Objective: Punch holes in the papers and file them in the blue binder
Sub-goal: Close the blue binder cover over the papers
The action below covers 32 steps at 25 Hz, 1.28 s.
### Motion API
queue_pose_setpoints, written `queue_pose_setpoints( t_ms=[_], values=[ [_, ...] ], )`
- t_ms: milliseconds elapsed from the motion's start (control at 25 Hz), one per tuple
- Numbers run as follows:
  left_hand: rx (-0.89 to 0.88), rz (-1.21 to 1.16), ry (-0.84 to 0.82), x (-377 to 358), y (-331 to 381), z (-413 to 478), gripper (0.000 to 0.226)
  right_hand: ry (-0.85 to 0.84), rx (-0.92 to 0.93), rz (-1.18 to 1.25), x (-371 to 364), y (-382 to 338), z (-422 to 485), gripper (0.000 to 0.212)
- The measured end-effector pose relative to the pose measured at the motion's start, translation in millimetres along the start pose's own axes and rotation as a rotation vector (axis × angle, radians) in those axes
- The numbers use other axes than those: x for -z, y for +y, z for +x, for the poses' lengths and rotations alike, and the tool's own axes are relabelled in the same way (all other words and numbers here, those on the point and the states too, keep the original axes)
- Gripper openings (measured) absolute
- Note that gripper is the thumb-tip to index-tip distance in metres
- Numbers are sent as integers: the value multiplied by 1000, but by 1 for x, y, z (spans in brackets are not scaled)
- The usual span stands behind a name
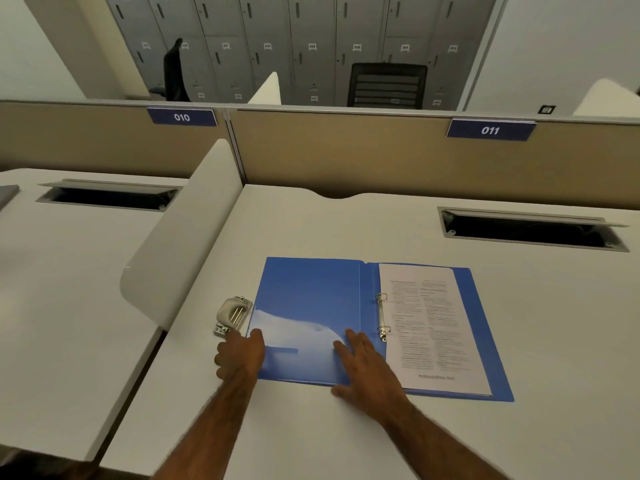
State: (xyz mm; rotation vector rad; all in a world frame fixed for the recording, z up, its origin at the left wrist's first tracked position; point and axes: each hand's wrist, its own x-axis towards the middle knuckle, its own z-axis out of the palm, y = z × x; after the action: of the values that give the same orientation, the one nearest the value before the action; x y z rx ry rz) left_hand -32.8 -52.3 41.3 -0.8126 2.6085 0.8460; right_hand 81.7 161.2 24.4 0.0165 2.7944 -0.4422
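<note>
Blue binder (311, 292) lies open flat on the white desk (311, 438), roughly centre of my view. Its rt half carries the printed papers (433, 327), stacked on the metal ring mech (382, 317); both rings look closed thru the sheets' left margin, tho I can't be sure at this res. Bottom line of the top sheet reads "mobookstree.com". Left half is the bare inside cover, w/ a pale glare or clear pocket across its lower part, can't tell which.

Left hand (240, 355) sits at the binder's near-left corner, fingers curled loosely over the cover edge, index tip reaching toward the hole punch (232, 315). I can't tell whether it's actually gripping the cover or just resting on it. Punch is grey/beige, lying on the desk just beside the binder's left edge, touching or nearly so.

Right hand (363, 365) is spread wide & flat, palm down, on the inside cover nr the spine, fingers pointing away from me, thumb out over the near edge onto the desk. Holding nothing.

Beyond: tan partition (346, 157) w/ blue tags "010" & "011", a cable cutout (530, 230) at the desk's far rt, grey lockers (277, 46) and a black chair (388, 84) behind.
</note>
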Motion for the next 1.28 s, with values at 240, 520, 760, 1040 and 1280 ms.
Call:
queue_pose_setpoints(
  t_ms=[240,520,760,1040,1280],
  values=[
    [-41,21,-16,-1,-2,-6,49,14,60,-158,-10,0,-3,66],
    [-117,-29,-11,7,-7,-1,52,49,50,-231,-26,13,-7,57],
    [-350,-229,-6,51,12,-22,38,50,17,-122,-12,18,-21,57],
    [-422,-535,-224,81,67,-82,62,83,-70,488,41,24,-37,70],
    [-511,-832,-558,29,107,-129,59,30,-185,1233,105,37,-41,48]
  ],
)
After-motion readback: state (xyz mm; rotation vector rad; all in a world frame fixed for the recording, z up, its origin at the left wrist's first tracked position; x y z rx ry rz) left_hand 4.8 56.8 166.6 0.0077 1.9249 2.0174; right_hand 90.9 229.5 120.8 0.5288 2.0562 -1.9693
